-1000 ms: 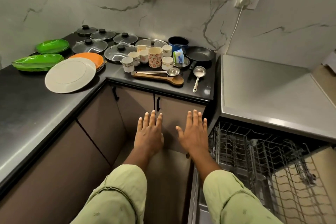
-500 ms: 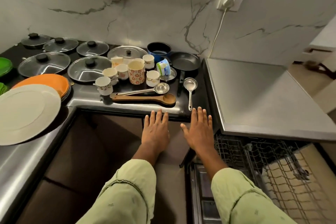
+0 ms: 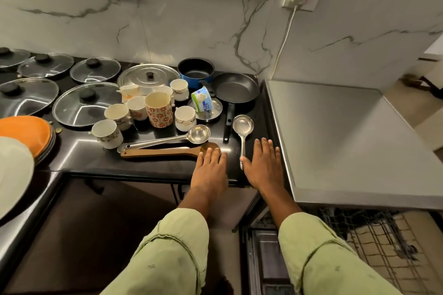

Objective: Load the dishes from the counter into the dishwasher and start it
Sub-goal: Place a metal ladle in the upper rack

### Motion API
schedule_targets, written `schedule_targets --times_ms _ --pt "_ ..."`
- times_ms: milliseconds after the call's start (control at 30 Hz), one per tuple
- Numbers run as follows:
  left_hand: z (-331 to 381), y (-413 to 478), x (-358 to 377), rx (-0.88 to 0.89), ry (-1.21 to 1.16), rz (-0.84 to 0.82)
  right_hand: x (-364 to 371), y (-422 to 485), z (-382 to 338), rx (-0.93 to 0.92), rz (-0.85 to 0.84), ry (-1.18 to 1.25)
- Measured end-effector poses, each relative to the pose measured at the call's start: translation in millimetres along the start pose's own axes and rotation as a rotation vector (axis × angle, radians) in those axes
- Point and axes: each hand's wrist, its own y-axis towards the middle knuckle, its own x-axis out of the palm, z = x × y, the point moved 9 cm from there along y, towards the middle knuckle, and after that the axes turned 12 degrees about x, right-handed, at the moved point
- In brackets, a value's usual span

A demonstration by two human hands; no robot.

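Head view: left hand (image 3: 211, 170), right hand (image 3: 262, 165) flat, fingers straight (palms down), holding nothing, over counter (image 3: 96, 163) edge.

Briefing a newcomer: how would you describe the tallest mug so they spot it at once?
On the black counter, a cluster of small white cups stands before the round steel lid. The mug is in their middle: taller, and the only one covered in orange flowers.

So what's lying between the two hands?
The handle of a steel ladle, its end beside the thumb of the right hand. The rest of the gap, over to the left hand, is bare black counter. The head view shows it.
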Motion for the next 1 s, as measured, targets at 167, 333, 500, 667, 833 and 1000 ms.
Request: schedule_targets --times_ms 167,333,500,667,833,1000 --pt "2.4 33.0 3.2 0.028 0.044 -0.029 1.6 36.3 0.8 0.025 -0.023 0.111" --pt "7.6 53.3 14.7 0.116 0.091 -0.147 10.1 67.5 -1.1 0.074 -0.076 0.195" --pt "-0.6 72.7 19.4 0.136 0.15 -0.278 35.4 95.8 3.9 0.198 -0.185 0.381" --pt "0.0 79.1 22.3 0.157 0.257 -0.357 58.7 115.2 6.4 0.329 -0.274 0.538" --pt "2.8 82.5 21.4 0.172 0.311 -0.382 66.1 120.5 9.0 0.396 -0.358 0.643" --pt "9.0 84.0 19.3 0.194 0.326 -0.392 72.8 117.0 14.4 0.401 -0.439 0.731"
